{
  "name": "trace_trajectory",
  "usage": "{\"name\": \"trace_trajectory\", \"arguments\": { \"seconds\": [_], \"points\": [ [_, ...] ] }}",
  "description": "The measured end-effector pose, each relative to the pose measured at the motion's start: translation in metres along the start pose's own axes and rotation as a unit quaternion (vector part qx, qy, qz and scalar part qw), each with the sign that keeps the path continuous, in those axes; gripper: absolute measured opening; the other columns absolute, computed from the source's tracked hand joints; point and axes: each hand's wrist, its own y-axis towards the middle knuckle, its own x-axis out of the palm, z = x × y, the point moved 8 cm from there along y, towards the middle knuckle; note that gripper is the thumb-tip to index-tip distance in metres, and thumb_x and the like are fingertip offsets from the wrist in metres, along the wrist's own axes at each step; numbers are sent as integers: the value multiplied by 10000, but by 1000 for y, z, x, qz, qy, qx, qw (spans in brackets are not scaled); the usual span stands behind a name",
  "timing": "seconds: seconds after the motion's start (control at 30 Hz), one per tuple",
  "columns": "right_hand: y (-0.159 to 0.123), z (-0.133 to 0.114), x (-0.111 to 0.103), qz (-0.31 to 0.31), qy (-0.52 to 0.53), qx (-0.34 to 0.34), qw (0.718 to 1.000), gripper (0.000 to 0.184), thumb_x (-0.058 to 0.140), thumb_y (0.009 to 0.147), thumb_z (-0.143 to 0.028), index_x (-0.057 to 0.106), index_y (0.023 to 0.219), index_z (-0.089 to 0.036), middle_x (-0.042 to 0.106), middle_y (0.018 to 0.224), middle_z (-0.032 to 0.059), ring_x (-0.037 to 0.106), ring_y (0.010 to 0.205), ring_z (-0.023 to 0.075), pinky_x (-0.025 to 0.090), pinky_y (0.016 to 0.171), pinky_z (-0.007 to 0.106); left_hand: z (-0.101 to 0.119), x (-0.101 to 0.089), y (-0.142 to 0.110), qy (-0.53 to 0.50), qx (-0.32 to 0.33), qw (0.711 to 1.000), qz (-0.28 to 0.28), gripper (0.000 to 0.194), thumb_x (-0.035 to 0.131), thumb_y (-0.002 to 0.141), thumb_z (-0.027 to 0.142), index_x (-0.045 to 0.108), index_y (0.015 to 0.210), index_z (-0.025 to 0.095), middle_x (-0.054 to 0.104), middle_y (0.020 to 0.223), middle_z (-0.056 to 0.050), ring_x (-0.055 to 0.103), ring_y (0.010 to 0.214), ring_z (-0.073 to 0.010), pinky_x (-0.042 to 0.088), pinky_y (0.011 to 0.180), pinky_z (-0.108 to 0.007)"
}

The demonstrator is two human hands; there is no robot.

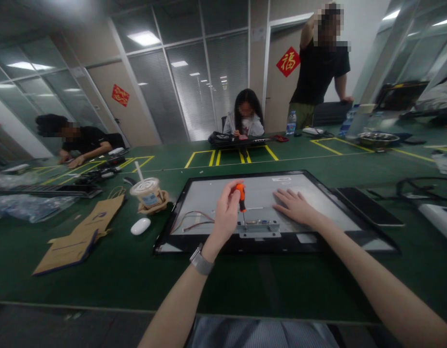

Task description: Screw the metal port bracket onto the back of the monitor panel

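Note:
My left hand (227, 210) is closed around the orange handle of a screwdriver (241, 195), which stands nearly upright. Its tip reaches down to a metal bracket (260, 229) with a small circuit board, near the front edge of a flat display panel (205, 193) lying on its face or back. Whether the tip sits in a screw is too small to tell. My right hand (294, 205) lies flat with fingers spread on the panel's grey surface, right of the screwdriver. Thin wires (196, 222) run across the panel left of the bracket.
Left of the panel are a lidded drink cup (148, 192) in a carrier, a white mouse (140, 225) and a flattened paper bag (81, 237). A black slab (368, 205) lies to the right. Three people are across the green table (129, 285), one standing (320, 72).

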Motion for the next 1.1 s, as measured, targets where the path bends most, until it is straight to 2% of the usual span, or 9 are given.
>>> {"name": "trace_trajectory", "arguments": {
  "seconds": [0.13,0.33,0.47,0.6,0.67,0.8,0.87,1.0,1.1],
  "points": [
    [0,0,1,-3,-3,2,1000,753,219,988,-644,397,1572,-204,342,1649,119,299,1491,406,259,1176,621,6,0,-1,44,33,998,10,181,685,890,268,690,1066,231,579,1009,-40,581,869,-157,505,831,-297],
    [1,0,2,3,6,1,1000,763,194,981,-674,403,1569,-236,360,1644,108,299,1492,402,259,1173,628,5,2,-2,17,15,1000,-11,221,499,993,272,658,1141,233,624,1001,-59,593,864,-169,511,772,-296],
    [0,0,2,5,9,-1,1000,777,187,981,-672,394,1574,-214,350,1647,120,297,1491,408,253,1174,632,14,0,-2,86,67,994,4,172,695,880,288,711,1041,229,585,982,-43,572,864,-170,508,811,-311],
    [1,1,3,1,10,6,1000,753,207,987,-656,402,1570,-221,344,1650,113,296,1493,401,248,1183,615,13,5,-3,59,46,997,-30,289,472,1009,261,636,1246,244,627,996,-61,596,827,-164,517,740,-292],
    [2,1,4,1,7,4,1000,748,216,988,-648,404,1569,-216,342,1651,116,297,1492,404,243,1183,620,15,6,-4,56,56,996,-35,305,414,1027,251,636,1236,241,643,1021,-68,613,856,-167,519,765,-300],
    [3,2,5,0,4,2,1000,745,237,986,-642,409,1566,-207,348,1647,128,299,1488,413,254,1171,637,22,1,-4,127,111,986,-1,144,652,921,296,717,1027,224,581,931,-33,584,847,-160,516,801,-301],
    [3,3,5,2,5,2,1000,739,230,988,-639,408,1566,-215,350,1646,122,303,1487,413,254,1169,641,19,0,-2,122,97,988,4,164,648,927,298,714,1058,225,565,911,-26,578,808,-147,523,748,-278],
    [2,2,5,7,9,3,1000,755,205,986,-654,407,1568,-217,354,1644,120,304,1487,411,246,1175,639,7,3,-1,31,26,999,-18,283,429,1031,284,627,1222,215,646,1027,-68,641,830,-149,543,695,-259],
    [2,2,4,5,7,5,1000,774,190,982,-673,405,1570,-219,353,1646,113,302,1489,405,249,1182,621,4,2,-2,-13,9,1000,-12,273,413,1035,276,644,1155,194,686,1044,-78,668,850,-153,559,762,-283]
  ]
}}
